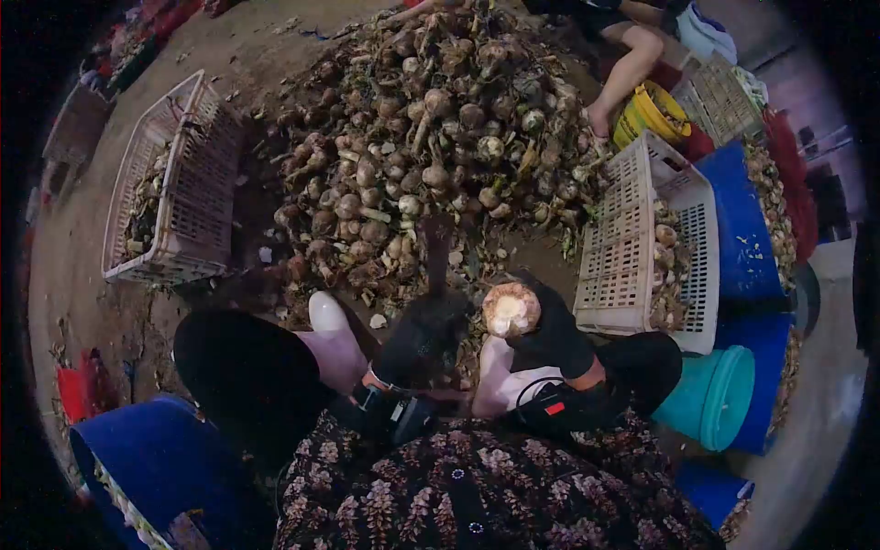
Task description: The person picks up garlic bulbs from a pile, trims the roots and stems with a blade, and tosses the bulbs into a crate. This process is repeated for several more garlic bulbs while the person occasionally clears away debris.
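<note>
My right hand [548,321], in a black glove, grips a garlic bulb [511,310] whose pale, flat face is turned up toward me. My left hand [423,332], gloved in black too, is closed around a knife whose broad, dark blade [437,252] points away from me. Its handle is hidden in the glove. The blade and the bulb are apart, side by side above my knees. Just beyond both hands rises a large heap of dirty garlic bulbs [431,137] with stems and roots.
White plastic crates stand at left [197,183] and right [623,238], holding garlic or trimmings. Blue bins [747,220] and a teal bucket [729,394] line my right; another blue bin [165,458] is at lower left. Another person's leg [628,73] and a yellow bucket [646,115] are behind the heap.
</note>
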Available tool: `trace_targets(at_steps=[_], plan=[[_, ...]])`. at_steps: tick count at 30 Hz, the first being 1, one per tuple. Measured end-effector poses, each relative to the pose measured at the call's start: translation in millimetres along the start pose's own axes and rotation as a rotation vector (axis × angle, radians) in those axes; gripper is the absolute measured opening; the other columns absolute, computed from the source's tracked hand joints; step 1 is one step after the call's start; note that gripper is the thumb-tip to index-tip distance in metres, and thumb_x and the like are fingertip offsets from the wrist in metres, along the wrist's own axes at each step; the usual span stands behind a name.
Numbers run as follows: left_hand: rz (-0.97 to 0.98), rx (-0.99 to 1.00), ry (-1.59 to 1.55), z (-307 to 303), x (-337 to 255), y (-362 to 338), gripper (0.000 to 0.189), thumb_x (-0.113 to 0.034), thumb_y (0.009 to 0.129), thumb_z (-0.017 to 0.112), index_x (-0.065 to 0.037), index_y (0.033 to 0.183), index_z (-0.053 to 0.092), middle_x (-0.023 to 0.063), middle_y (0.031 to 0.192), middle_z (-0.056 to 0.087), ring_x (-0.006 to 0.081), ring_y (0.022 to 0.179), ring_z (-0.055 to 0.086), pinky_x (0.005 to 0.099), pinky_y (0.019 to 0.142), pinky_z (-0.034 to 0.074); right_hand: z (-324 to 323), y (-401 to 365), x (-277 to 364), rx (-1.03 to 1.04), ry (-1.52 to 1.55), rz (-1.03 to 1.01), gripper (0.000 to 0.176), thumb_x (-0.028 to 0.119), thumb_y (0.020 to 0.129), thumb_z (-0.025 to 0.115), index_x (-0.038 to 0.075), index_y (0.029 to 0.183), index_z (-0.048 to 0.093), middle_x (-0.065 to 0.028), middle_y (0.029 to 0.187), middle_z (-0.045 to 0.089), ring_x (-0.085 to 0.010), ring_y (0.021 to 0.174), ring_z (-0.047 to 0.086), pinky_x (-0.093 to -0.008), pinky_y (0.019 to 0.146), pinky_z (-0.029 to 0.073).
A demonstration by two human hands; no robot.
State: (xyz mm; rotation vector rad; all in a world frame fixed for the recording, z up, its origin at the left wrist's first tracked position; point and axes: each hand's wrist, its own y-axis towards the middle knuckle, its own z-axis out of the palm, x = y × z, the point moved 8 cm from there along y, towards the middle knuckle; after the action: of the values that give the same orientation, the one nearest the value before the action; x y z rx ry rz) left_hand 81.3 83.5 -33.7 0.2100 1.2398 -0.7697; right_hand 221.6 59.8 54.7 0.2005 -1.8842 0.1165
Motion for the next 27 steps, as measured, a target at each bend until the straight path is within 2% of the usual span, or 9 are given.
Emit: trace_targets(at_steps=[4, 6, 8, 10, 12, 14, 16, 21, 27], plan=[[0.182, 0.021, 0.008, 14.1, 2.3, -7.9, 0.028, -0.026, 0.084, 0.055, -0.005, 0.103, 0.055, 0.0113, 0.088, 0.057, 0.0289, 0.076, 0.056, 0.037, 0.067, 0.046, 1.6, -2.8, 11.8, 0.004, -0.251, -0.057, 0.044, 0.021, 0.072, 0.068, 0.005, 0.111, 0.053, -0.0125, 0.106, 0.059, -0.0254, 0.098, 0.057, -0.0358, 0.09, 0.042], [-0.269, 0.006, -0.107, 15.7, 9.4, -10.4, 0.03, -0.03, 0.083, 0.056, -0.006, 0.102, 0.055, 0.0104, 0.091, 0.058, 0.0286, 0.08, 0.058, 0.0383, 0.068, 0.046, 2.0, -5.5, -5.1, -0.011, -0.197, -0.02, 0.045, 0.022, 0.072, 0.069, 0.005, 0.111, 0.053, -0.0136, 0.106, 0.059, -0.026, 0.097, 0.057, -0.0361, 0.089, 0.043], [0.575, -0.012, 0.788, 14.0, -43.9, -16.0, 0.034, -0.035, 0.079, 0.058, -0.006, 0.098, 0.055, 0.0101, 0.084, 0.059, 0.0299, 0.076, 0.059, 0.0392, 0.066, 0.046, 5.3, -8.1, -29.2, 0.033, -0.199, 0.074, 0.047, 0.021, 0.071, 0.069, 0.005, 0.112, 0.052, -0.0132, 0.106, 0.059, -0.0262, 0.097, 0.057, -0.0361, 0.089, 0.043], [0.841, -0.047, 1.168, 30.7, -64.3, -32.8, 0.038, -0.037, 0.075, 0.061, -0.006, 0.096, 0.055, 0.0111, 0.081, 0.06, 0.0312, 0.074, 0.06, 0.0399, 0.064, 0.046, 10.2, -8.1, -36.7, 0.084, -0.074, 0.165, 0.05, 0.021, 0.07, 0.07, 0.004, 0.114, 0.051, -0.0123, 0.106, 0.059, -0.0255, 0.098, 0.057, -0.0362, 0.089, 0.043], [0.525, -0.094, 1.042, 25.0, -67.6, -33.7, 0.042, -0.038, 0.07, 0.064, -0.007, 0.096, 0.056, 0.0135, 0.083, 0.06, 0.0325, 0.074, 0.06, 0.0405, 0.063, 0.047, 17.1, -4.9, -39.5, 0.144, 0.172, 0.242, 0.055, 0.022, 0.069, 0.071, 0.004, 0.116, 0.05, -0.0109, 0.106, 0.059, -0.0238, 0.1, 0.056, -0.0365, 0.089, 0.043], [0.493, -0.012, 1.104, 30.5, -67.6, -33.5, 0.039, -0.034, 0.068, 0.064, -0.007, 0.095, 0.055, 0.0144, 0.083, 0.059, 0.0334, 0.073, 0.06, 0.0414, 0.061, 0.046, 11.8, -15.4, -43.9, 0.242, -0.107, 0.088, 0.052, 0.018, 0.072, 0.068, 0.003, 0.118, 0.049, -0.0091, 0.105, 0.059, -0.0203, 0.098, 0.055, -0.0342, 0.087, 0.044], [0.456, 0.059, 1.147, 34.8, -66.5, -33.3, 0.037, -0.031, 0.067, 0.064, -0.007, 0.094, 0.055, 0.0147, 0.083, 0.06, 0.0338, 0.071, 0.06, 0.0422, 0.059, 0.046, 1.9, -32.3, -80.2, 0.013, 0.102, 0.14, 0.071, 0.019, 0.059, 0.078, 0.003, 0.121, 0.047, -0.0102, 0.113, 0.055, -0.0167, 0.102, 0.053, -0.0313, 0.092, 0.042], [0.542, 0.02, 1.178, 35.0, -68.6, -32.1, 0.031, -0.027, 0.069, 0.061, -0.007, 0.092, 0.055, 0.0141, 0.077, 0.06, 0.034, 0.069, 0.06, 0.0432, 0.058, 0.047, 17.1, -45.7, -99.8, 0.257, 0.237, 0.31, 0.064, 0.019, 0.062, 0.077, 0.001, 0.117, 0.049, -0.0097, 0.111, 0.056, -0.0152, 0.101, 0.053, -0.031, 0.09, 0.044], [0.144, -0.055, 1.311, -56.7, 45.0, 13.9, 0.019, -0.023, 0.079, 0.055, -0.006, 0.088, 0.056, 0.0153, 0.073, 0.06, 0.0347, 0.069, 0.06, 0.0442, 0.058, 0.047, 44.8, -22.7, 9.8, 0.414, 0.504, 0.209, 0.047, 0.017, 0.068, 0.073, 0.001, 0.107, 0.055, -0.0083, 0.104, 0.06, -0.0153, 0.095, 0.056, -0.031, 0.086, 0.045]])
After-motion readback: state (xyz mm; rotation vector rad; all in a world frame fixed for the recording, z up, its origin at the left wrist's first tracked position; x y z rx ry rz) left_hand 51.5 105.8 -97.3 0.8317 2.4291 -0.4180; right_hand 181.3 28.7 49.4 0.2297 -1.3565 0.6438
